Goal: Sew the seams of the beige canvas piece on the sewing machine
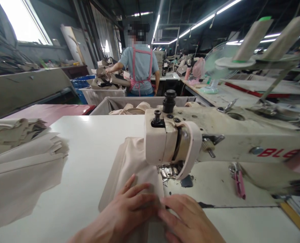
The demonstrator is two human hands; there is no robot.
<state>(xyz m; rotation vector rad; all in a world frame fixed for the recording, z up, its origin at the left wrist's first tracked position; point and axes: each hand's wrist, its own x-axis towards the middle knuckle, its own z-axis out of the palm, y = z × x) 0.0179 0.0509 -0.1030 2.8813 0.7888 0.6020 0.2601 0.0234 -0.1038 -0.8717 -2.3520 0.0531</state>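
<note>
While the beige fabric panel (133,160) lies on the white tabletop (89,165), its far right part tucked beside the presser foot (169,172) of the industrial sewing machine (170,141), two bare hands rest at its near end. The left hand (127,209) lies flat on the cloth, fingers moderately spread; the right hand (186,217) bends its fingers at the right edge, though I can't tell whether they pinch it. I'd judge the panel light, limp and smooth enough to slide, hardly fragile but quick to crease, so it's best steadied by a flat palm and guided along that edge, fingertips clear of the foot. Pink-handled snips (239,184) lie on the machine bed, and layered beige pieces (26,179) sit at the table's left. Beyond, a co-worker in a pink apron (142,65) reaches toward a heaped bin (104,95).
</note>
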